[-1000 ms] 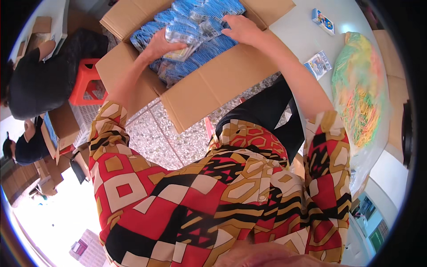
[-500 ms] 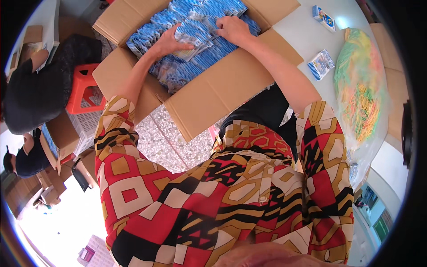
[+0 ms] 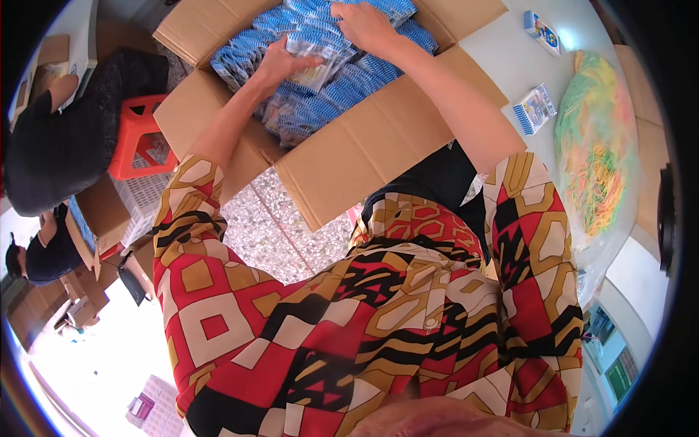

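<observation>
An open cardboard box [image 3: 364, 156] holds rows of small blue-and-white striped plastic packets [image 3: 342, 95] with clear parts. Inside the box, my left hand [image 3: 285, 65] grips a clear-fronted packet [image 3: 314, 64], its thumb lying across the front and its fingers behind. My right hand [image 3: 364, 28] is farther back and to the right, over the upper rows. Its fingers are curled down among the packets, and their tips are partly hidden, so what they pinch does not show.
On the pale table to the right lie a small blue box [image 3: 542, 33], a single striped packet [image 3: 535, 109] and a big clear bag of colourful strands [image 3: 597, 146]. A red stool [image 3: 142, 138] and a person in dark clothes [image 3: 62, 138] are at the left.
My right hand has moved back and to the left over the packets, closer to my left hand. The left hand keeps its grip on the packet, almost in place.
</observation>
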Motion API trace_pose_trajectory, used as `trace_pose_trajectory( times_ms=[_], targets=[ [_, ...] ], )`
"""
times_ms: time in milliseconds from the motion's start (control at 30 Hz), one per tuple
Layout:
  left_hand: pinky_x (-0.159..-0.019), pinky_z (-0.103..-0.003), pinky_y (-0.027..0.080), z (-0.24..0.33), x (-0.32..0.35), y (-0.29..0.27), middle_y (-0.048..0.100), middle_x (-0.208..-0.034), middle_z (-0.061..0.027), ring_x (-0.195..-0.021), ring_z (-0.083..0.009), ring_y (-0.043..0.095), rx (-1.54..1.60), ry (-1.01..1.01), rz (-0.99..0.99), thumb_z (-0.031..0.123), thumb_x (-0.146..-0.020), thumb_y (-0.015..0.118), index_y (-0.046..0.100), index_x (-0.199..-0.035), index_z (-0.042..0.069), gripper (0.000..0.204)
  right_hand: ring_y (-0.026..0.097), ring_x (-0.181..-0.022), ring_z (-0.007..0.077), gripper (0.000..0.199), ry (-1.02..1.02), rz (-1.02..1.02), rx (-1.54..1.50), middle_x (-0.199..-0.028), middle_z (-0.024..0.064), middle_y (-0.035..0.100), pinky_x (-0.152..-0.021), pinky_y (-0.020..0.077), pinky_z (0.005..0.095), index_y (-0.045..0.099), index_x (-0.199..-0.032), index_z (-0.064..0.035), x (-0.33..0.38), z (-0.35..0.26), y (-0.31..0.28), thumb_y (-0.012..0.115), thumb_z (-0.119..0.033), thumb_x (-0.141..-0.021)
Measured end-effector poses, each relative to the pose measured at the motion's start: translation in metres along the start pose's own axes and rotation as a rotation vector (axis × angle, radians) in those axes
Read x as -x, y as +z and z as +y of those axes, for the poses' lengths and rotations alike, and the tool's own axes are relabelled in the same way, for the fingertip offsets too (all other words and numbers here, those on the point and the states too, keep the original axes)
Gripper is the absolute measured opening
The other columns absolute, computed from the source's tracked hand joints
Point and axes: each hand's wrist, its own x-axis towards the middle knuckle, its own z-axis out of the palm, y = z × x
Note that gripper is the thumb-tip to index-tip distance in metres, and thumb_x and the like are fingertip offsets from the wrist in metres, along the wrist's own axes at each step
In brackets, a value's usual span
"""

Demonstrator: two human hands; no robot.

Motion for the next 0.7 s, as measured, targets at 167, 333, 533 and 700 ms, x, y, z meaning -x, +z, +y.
trace_pose_trajectory(
  times_ms=[167, 333, 533, 700],
  targets=[
    [-0.079, -0.03, 0.049, -0.029, 0.001, -0.009, 0.065, -0.095, -0.0043, -0.085, -0.0138, 0.061, 0.162, 0.061, 0.102, 0.015, -0.064, 0.082, 0.056, -0.105, 0.005, 0.049, 0.063, -0.065, 0.033, 0.022, 0.087, 0.341, 0.058, -0.066, 0.0188, 0.061, -0.057, 0.0484, 0.0433, 0.056, -0.07, 0.0008, 0.025, -0.047, -0.022, 0.053, -0.016, -0.083],
    [-0.078, -0.029, 0.049, -0.023, -0.011, -0.021, 0.064, -0.1, -0.0039, -0.087, -0.0129, 0.06, 0.211, 0.017, -0.07, 0.01, -0.069, 0.078, 0.056, -0.107, 0.005, 0.045, 0.062, -0.083, 0.0262, 0.028, -0.461, 0.108, 0.174, -0.101, 0.0049, 0.058, -0.066, 0.0531, 0.0338, 0.052, -0.108, -0.0127, 0.054, -0.048, -0.019, 0.057, -0.01, -0.08],
    [-0.079, -0.028, 0.048, -0.025, -0.012, -0.021, 0.064, -0.1, -0.0035, -0.089, -0.0128, 0.06, 0.275, 0.006, -0.097, 0.011, -0.074, 0.073, 0.056, -0.109, 0.005, 0.04, 0.057, -0.089, 0.0235, 0.038, -0.422, -0.123, 0.253, -0.102, 0.0038, 0.048, -0.07, 0.0534, 0.033, 0.05, -0.114, -0.013, 0.055, -0.063, -0.004, 0.055, -0.002, -0.078],
    [-0.079, -0.029, 0.048, -0.007, 0.003, -0.015, 0.061, -0.105, -0.0058, -0.09, -0.0151, 0.059, 0.264, -0.063, 0.029, 0.017, -0.075, 0.073, 0.05, -0.118, 0.002, 0.05, 0.059, -0.09, 0.0267, 0.032, -0.32, -0.158, 0.218, -0.1, 0.008, 0.05, -0.068, 0.0526, 0.037, 0.051, -0.107, -0.0099, 0.057, -0.064, 0.005, 0.055, -0.002, -0.077]
  ],
)
